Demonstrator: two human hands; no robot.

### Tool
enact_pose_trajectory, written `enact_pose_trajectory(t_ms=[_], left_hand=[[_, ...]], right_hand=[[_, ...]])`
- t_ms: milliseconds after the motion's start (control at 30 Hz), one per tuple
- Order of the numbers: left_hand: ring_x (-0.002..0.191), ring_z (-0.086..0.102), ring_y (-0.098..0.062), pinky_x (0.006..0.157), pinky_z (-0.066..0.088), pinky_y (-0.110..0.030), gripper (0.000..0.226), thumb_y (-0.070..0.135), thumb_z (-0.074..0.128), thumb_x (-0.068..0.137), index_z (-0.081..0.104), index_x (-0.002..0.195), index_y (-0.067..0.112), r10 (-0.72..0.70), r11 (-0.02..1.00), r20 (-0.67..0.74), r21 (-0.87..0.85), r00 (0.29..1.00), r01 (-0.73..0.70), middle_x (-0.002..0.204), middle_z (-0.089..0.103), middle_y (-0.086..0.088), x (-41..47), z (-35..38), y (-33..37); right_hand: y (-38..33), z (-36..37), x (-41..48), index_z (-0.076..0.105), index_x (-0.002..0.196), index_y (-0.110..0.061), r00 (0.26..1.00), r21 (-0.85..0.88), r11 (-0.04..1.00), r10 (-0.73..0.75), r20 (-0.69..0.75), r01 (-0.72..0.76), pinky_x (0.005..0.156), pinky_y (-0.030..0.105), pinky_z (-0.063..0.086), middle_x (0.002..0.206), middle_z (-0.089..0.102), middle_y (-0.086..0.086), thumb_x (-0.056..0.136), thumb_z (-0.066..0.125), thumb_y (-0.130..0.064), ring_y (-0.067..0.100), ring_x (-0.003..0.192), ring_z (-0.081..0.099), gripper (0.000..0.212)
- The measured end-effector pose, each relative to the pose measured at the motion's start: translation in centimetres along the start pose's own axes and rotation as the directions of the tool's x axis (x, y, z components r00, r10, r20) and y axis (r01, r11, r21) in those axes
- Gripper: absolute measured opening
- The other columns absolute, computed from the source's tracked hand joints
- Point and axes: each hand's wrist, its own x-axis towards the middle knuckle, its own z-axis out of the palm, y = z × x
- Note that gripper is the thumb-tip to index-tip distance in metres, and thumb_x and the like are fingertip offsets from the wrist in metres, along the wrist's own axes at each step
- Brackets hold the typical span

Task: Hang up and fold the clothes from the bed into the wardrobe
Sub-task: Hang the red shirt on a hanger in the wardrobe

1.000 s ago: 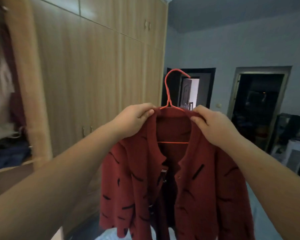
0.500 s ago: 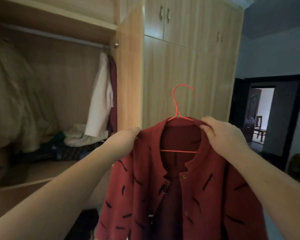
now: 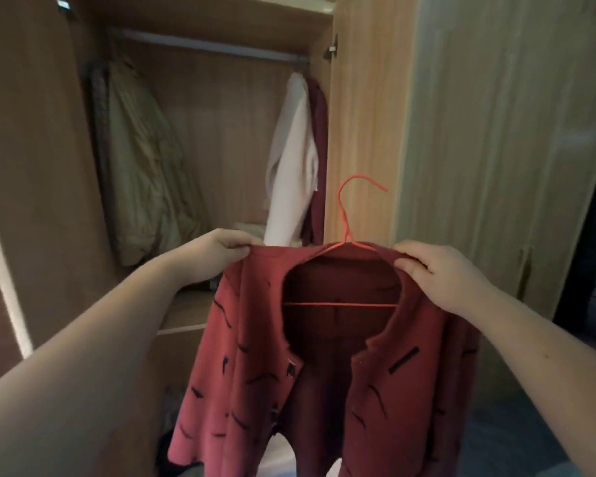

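Your left hand (image 3: 217, 251) pinches one shoulder of the red cardigan (image 3: 327, 366) and your right hand (image 3: 437, 273) pinches the other, holding it up on its red wire hanger (image 3: 344, 235) before the open wardrobe (image 3: 221, 25). On the rail (image 3: 203, 46) behind hang an olive jacket (image 3: 145, 166) and a white garment (image 3: 293, 156). The cardigan hides the lower shelf; its hem runs off the bottom edge.

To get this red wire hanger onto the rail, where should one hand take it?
Grip the red wire hanger at its bare neck just under the hook, from the right side: that stem stands clear above the red cardigan, and the hook opens rightward.
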Motion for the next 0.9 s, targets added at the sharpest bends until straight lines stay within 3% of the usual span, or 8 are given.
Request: enact_pose_trajectory(t_ms=[100,233,333,433,567,733,800,900], left_hand=[[0.094,0.062,-0.008,0.094,0.046,-0.027,0.024,0.004,0.050,0.100,0.070,0.113,0.008,-0.044,0.990,0.052,0.136,0.998,0.037,0.104,0.071,0.002,-0.1,-0.9,-1.9],[0.115,0.060,-0.006,0.103,0.044,-0.027,0.044,0.044,0.058,0.093,0.060,0.131,0.021,-0.059,0.933,0.029,0.357,0.998,0.045,0.124,0.066,0.009,-0.3,-0.9,-2.7],[0.115,0.056,-0.008,0.094,0.040,-0.020,0.046,0.041,0.059,0.095,0.047,0.139,0.029,0.028,0.799,-0.078,0.601,0.997,0.025,0.129,0.059,0.011,0.2,-0.5,-3.3],[0.107,0.061,-0.026,0.083,0.047,-0.034,0.034,0.041,0.054,0.098,0.047,0.127,0.026,0.080,0.667,-0.164,0.742,0.983,0.070,0.119,0.064,-0.001,2.3,0.0,-4.4],[0.091,0.063,-0.038,0.073,0.049,-0.042,0.024,0.042,0.045,0.100,0.046,0.105,0.019,-0.007,0.616,-0.313,0.747,0.950,0.251,0.093,0.068,-0.011,5.9,-0.9,-5.5],[0.091,0.065,-0.031,0.074,0.049,-0.038,0.029,0.048,0.041,0.100,0.046,0.126,0.035,0.048,0.504,-0.432,0.789,0.900,0.352,0.095,0.071,-0.004,10.1,-3.8,-5.1],[0.090,0.065,-0.029,0.073,0.049,-0.038,0.024,0.049,0.039,0.100,0.047,0.118,0.035,0.052,0.452,-0.477,0.795,0.877,0.406,0.092,0.070,0.000,11.0,-4.6,-5.9],[0.090,0.062,-0.024,0.073,0.050,-0.041,0.020,0.046,0.039,0.100,0.048,0.101,0.028,0.041,0.478,-0.528,0.756,0.848,0.447,0.093,0.062,0.007,11.8,-5.9,-7.8]], right_hand=[[-1.2,2.9,2.3,0.067,0.116,-0.022,0.997,0.095,0.995,0.021,-0.080,-0.013,0.084,0.036,0.050,0.107,0.073,0.003,0.095,0.058,-0.030,0.027,0.102,0.066,0.024],[-1.9,7.7,5.3,0.065,0.118,-0.027,0.980,0.125,0.989,0.095,-0.173,-0.074,0.080,0.038,0.050,0.107,0.073,0.006,0.096,0.054,-0.036,0.034,0.101,0.066,0.026],[-2.2,11.3,7.8,0.064,0.115,-0.028,0.980,0.194,0.981,0.060,-0.188,-0.023,0.078,0.039,0.052,0.103,0.073,0.004,0.096,0.053,-0.037,0.034,0.097,0.066,0.023],[-2.7,13.6,11.3,0.061,0.109,-0.028,0.987,0.217,0.975,-0.008,-0.161,0.043,0.071,0.040,0.051,0.095,0.071,0.002,0.097,0.050,-0.039,0.033,0.090,0.065,0.020],[-3.1,15.5,17.1,0.053,0.096,-0.024,0.968,0.114,0.972,-0.182,-0.174,0.203,0.059,0.038,0.045,0.080,0.061,0.004,0.096,0.041,-0.044,0.035,0.075,0.061,0.023],[-3.6,17.8,24.3,0.043,0.086,-0.019,0.938,0.226,0.922,-0.263,-0.227,0.313,0.057,0.040,0.044,0.069,0.055,-0.003,0.099,0.039,-0.037,0.027,0.066,0.057,0.023],[-4.2,19.3,27.1,0.044,0.086,-0.019,0.916,0.257,0.892,-0.308,-0.256,0.372,0.058,0.041,0.045,0.070,0.056,-0.002,0.098,0.039,-0.037,0.027,0.068,0.057,0.022],[-5.9,21.8,30.5,0.054,0.102,-0.022,0.880,0.251,0.857,-0.378,-0.287,0.450,0.061,0.037,0.044,0.079,0.064,-0.002,0.098,0.042,-0.034,0.027,0.075,0.062,0.017]])
